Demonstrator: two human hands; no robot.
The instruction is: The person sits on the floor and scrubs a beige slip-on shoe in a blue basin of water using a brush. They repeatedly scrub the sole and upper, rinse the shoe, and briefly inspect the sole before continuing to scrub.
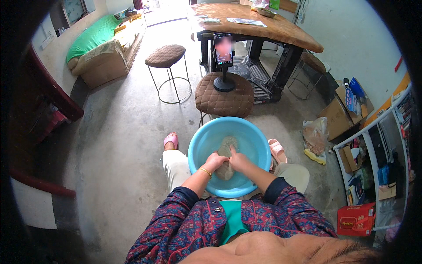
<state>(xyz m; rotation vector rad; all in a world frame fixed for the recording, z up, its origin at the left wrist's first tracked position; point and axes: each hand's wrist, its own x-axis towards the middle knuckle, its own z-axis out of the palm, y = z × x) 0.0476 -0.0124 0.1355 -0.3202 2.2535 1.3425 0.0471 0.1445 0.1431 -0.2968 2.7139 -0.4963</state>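
Note:
A light-blue plastic basin (196,145) with water in it stands between my knees. Inside lies a long, oval, beige-grey soft-looking item (227,142), partly covered by my hands; I cannot tell what it is. From the left, my left hand (216,161), with a gold bracelet at the wrist, grips the middle of the item. My right hand (238,161) holds it from the other side, its thumb stretched along the upper part. The fingers of both hands meet near the basin's centre, and some are hidden.
Beyond the basin, a brown quilted stool (211,100) carries a phone on a stand (224,49). Another stool (166,56) and a wooden table (280,31) stand farther off. At right are a plastic bag (315,135), cardboard box (336,112), white shelf (367,142) and red box (355,220).

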